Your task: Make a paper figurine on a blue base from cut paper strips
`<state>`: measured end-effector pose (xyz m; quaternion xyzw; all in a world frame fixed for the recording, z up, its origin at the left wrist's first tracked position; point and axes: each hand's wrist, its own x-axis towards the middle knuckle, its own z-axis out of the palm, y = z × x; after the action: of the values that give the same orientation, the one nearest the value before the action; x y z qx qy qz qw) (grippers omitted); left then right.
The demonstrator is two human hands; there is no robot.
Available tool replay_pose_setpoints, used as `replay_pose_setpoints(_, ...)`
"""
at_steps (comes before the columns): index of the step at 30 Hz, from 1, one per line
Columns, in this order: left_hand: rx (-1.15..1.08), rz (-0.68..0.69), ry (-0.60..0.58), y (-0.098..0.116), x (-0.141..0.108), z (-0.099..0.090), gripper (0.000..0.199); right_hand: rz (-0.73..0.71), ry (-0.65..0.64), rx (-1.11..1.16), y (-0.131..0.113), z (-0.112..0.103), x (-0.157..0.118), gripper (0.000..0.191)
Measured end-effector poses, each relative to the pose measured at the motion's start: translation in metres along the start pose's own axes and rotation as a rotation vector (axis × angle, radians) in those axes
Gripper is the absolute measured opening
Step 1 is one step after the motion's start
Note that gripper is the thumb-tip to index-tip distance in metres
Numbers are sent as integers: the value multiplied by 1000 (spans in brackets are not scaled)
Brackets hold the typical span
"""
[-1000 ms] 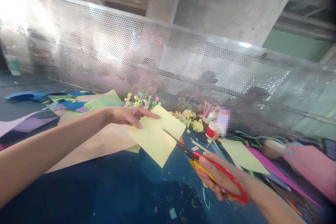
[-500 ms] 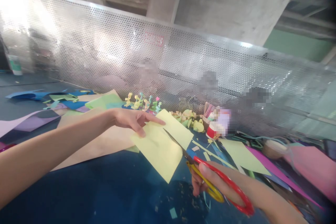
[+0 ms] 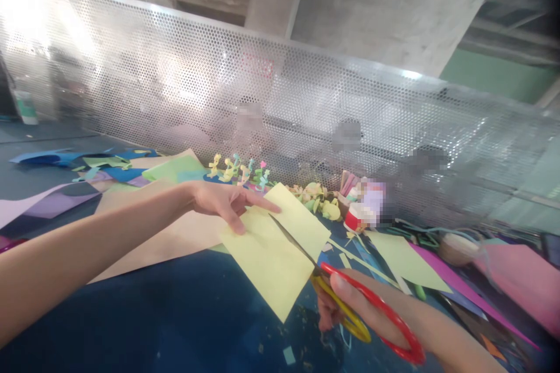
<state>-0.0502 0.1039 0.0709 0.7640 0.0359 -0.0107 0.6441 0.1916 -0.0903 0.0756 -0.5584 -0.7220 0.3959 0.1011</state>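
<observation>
My left hand [image 3: 230, 203] grips the upper left part of a pale yellow sheet of paper [image 3: 266, 262], thumb and forefinger on its surface and the other fingers partly hidden behind it. In my right hand [image 3: 336, 297] is a pair of scissors [image 3: 389, 310] with one red and one yellow handle, fingers through the loops. The blades lie within a cut that runs from the sheet's right edge toward my left hand, parting it into a larger lower piece and a smaller upper one.
Small paper figures [image 3: 238, 168] stand behind my left hand, beside a heap of yellow-green cut pieces [image 3: 321, 201]. A red and white cup [image 3: 357, 218] stands to their right. Coloured sheets, such as a magenta one [image 3: 464, 285], cover both sides. A perforated metal screen [image 3: 280, 111] closes the back.
The scissor blades have moved a little further into the yellow paper, and the cut is longer. The sheet has shifted slightly right and down; my left hand has barely moved.
</observation>
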Motion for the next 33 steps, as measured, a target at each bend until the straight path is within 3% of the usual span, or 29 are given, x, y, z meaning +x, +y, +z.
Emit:
replay_pose_setpoints(18, 116, -11, -8, 7, -3, -2, 70, 36, 123, 184, 15, 11, 13, 59)
replay_pose_setpoints(29, 147, -29, 105, 4, -2, -2, 62, 28, 145, 212, 7, 10, 8, 58)
replay_pose_setpoints(33, 81, 0, 57, 0, 1, 1, 72, -29, 91, 130, 0, 11, 7, 60)
